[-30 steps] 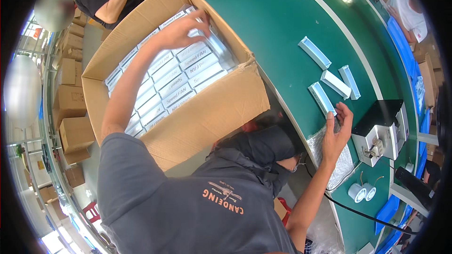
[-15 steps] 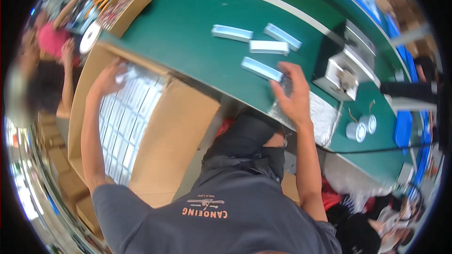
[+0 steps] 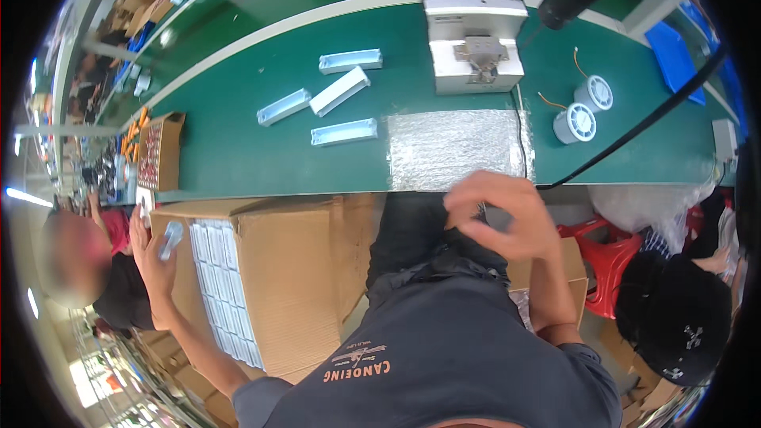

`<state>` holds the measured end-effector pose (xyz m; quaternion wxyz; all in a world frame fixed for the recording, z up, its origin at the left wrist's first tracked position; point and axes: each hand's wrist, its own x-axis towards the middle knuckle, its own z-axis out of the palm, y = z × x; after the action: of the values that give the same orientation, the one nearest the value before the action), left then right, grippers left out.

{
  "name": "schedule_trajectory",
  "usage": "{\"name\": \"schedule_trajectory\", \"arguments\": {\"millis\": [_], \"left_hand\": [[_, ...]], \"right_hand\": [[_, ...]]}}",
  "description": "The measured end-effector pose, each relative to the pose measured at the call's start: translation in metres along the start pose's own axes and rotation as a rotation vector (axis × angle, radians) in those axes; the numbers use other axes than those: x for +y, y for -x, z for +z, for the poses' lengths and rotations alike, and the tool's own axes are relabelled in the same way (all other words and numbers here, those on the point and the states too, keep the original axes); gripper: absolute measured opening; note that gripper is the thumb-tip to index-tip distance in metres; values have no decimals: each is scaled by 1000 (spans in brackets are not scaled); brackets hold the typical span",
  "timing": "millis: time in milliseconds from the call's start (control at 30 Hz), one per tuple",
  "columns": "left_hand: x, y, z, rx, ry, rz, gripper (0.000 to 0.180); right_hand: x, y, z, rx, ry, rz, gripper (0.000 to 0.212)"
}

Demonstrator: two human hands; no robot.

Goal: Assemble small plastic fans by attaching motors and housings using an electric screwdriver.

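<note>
My left hand [image 3: 156, 265] is raised beside the open cardboard box [image 3: 289, 293], with a small pale-blue translucent part [image 3: 170, 239] held against its palm by the thumb. Its exact kind is unclear. Rows of pale-blue narrow boxes [image 3: 218, 269] fill the visible part of the carton. Loosely curved, my right hand [image 3: 511, 218] hovers over my lap at the bench's front edge, thumb and fingers apart; I see nothing in it. Just beyond it a silvery bubble-wrap sheet [image 3: 452, 143] lies on the green bench [image 3: 238, 150].
Several long pale-blue boxes, one a white-topped box [image 3: 341, 91], lie on the bench. Behind the sheet stands a grey-white machine [image 3: 476, 40]. Two round white parts with wires [image 3: 575, 123], a black cable [image 3: 634, 131], a small carton [image 3: 161, 150] and a red stool [image 3: 606, 257] surround the workspace. A co-worker [image 3: 87, 261] is at left.
My view has turned to the right. My left hand has come out of the carton and now holds the pale-blue part. The right hand has drawn back from the loose boxes toward my lap.
</note>
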<state>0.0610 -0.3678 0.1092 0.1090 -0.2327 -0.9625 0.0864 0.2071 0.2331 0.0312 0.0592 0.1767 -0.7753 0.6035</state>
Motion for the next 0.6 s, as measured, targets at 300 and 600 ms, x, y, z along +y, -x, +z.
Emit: {"name": "schedule_trajectory", "arguments": {"millis": [300, 600], "left_hand": [[161, -187, -29, 94, 481, 177, 40], [274, -340, 75, -65, 468, 488, 34]], "right_hand": [[1, -22, 8, -32, 107, 24, 64], [80, -98, 104, 238, 500, -60, 63]]}}
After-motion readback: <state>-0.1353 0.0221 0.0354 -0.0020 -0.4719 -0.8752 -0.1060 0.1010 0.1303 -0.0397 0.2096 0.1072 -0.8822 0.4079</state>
